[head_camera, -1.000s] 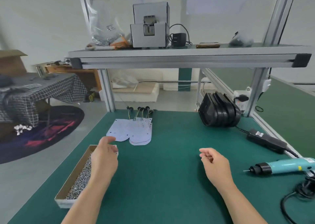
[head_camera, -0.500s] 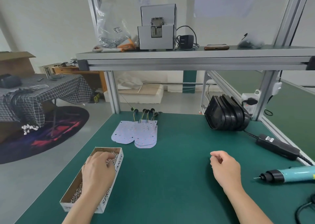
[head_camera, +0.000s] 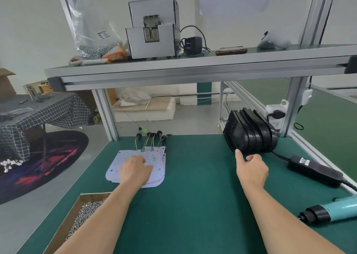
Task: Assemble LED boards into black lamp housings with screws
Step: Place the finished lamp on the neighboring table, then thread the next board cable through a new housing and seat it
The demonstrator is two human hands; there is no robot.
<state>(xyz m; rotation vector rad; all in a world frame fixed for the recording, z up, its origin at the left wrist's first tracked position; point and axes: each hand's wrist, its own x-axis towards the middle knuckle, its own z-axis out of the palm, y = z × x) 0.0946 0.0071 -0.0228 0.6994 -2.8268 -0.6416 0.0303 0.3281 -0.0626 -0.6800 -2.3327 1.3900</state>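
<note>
Left grip [head_camera: 135, 170]: rests palm down on the fanned stack of LED boards [head_camera: 114, 171], knuckles raised, fingers bent with tips on the top board, thumb laid along the right side. Pinching a board or only pressing it: cannot tell. Just beyond the fingertips: coloured wires [head_camera: 148, 144] leading from the boards' far edge to black plugs at the back of the bench [head_camera: 193, 205]. Back from the wrist and just left of the forearm: an open cardboard box [head_camera: 74, 213] heaped with screws [head_camera: 87, 212].

Right grip [head_camera: 251, 168]: hovers low over the bench, well apart from the left one, holding nothing. Spread partly open, thumb stretched forward, remaining fingers loosely curled. Reaches with the thumb tip to the lower front edge of the black lamp housings [head_camera: 251, 134]; touching or just short of them, cannot tell. Straight ahead of this grip and a little to its right: those housings, nested in a row on their sides. Further right, well apart: a black power adapter [head_camera: 314, 170] with its cable. Same side, back near the elbow: a teal electric screwdriver [head_camera: 338, 209] lying flat, black nose turned toward the forearm.

High above both grips: a shelf [head_camera: 193, 64] bearing a grey screw feeder [head_camera: 152, 33], a clear bag [head_camera: 92, 33] and a phone [head_camera: 230, 51].
</note>
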